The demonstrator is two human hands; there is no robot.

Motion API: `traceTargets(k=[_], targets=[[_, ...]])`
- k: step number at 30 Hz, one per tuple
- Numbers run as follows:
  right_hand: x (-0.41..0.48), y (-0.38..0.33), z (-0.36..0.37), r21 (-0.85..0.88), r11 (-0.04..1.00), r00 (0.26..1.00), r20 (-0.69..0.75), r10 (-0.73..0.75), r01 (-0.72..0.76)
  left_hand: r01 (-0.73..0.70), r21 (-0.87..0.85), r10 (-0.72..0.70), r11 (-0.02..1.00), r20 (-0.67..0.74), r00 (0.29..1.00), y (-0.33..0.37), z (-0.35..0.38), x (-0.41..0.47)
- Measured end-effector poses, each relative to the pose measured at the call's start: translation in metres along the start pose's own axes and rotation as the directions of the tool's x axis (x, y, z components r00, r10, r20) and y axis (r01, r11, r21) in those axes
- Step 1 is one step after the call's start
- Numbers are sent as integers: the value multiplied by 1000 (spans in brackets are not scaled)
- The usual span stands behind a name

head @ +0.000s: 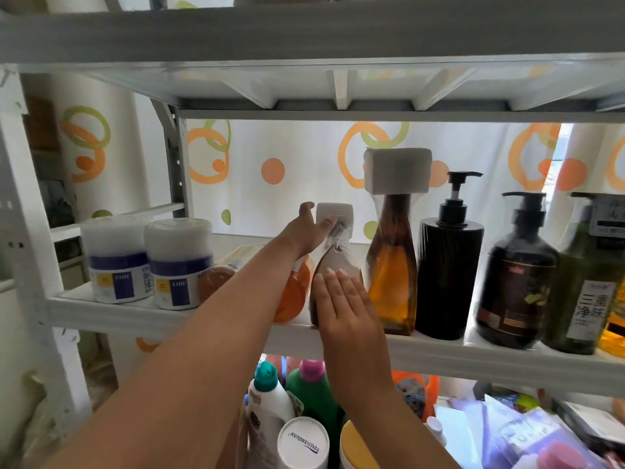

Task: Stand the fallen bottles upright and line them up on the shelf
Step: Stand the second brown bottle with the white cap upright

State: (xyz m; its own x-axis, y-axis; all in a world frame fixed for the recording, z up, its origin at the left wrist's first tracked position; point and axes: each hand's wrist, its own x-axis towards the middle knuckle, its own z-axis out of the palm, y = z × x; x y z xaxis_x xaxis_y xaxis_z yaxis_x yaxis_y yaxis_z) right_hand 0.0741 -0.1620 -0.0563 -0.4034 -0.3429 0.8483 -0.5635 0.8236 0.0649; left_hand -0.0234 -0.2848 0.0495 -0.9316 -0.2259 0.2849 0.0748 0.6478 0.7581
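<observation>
A brown bottle with a white cap (333,252) leans tilted on the white shelf (439,353), cap toward the back left. My left hand (309,228) grips its neck just below the cap. My right hand (345,306) lies flat against its lower body, fingers spread. Left of it an orange bottle (294,296) lies on its side, partly hidden by my left forearm. To the right stands a matching amber bottle with a white cap (392,265), then a black pump bottle (448,265), a dark brown pump bottle (517,286) and a green bottle (581,292), all upright.
Two white tubs with blue labels (148,262) stand at the shelf's left end. The shelf above (304,38) hangs low overhead. Below are detergent bottles (270,397), a white lid (303,443) and packets. A dotted curtain (270,170) hangs behind.
</observation>
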Motion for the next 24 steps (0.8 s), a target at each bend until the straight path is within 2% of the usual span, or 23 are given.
traceTargets(k=[8,12,17,20,24], targets=[[-13,6,13,-25,995,978,-181,-103,100,-124,-122,125,985,-2,992,3,-1,-8],[-20,6,22,-10,991,957,-259,-130,132,-188,-180,180,966,-59,982,7,-4,-9],[-31,2,33,35,991,973,-197,-121,130,-241,-263,224,934,-92,970,11,-8,-16],[-35,2,37,31,994,984,-149,-102,108,-241,-261,243,935,-26,970,15,-11,-22],[-41,6,43,11,994,983,-153,-104,107,-219,-297,265,929,124,956,9,-13,-24]])
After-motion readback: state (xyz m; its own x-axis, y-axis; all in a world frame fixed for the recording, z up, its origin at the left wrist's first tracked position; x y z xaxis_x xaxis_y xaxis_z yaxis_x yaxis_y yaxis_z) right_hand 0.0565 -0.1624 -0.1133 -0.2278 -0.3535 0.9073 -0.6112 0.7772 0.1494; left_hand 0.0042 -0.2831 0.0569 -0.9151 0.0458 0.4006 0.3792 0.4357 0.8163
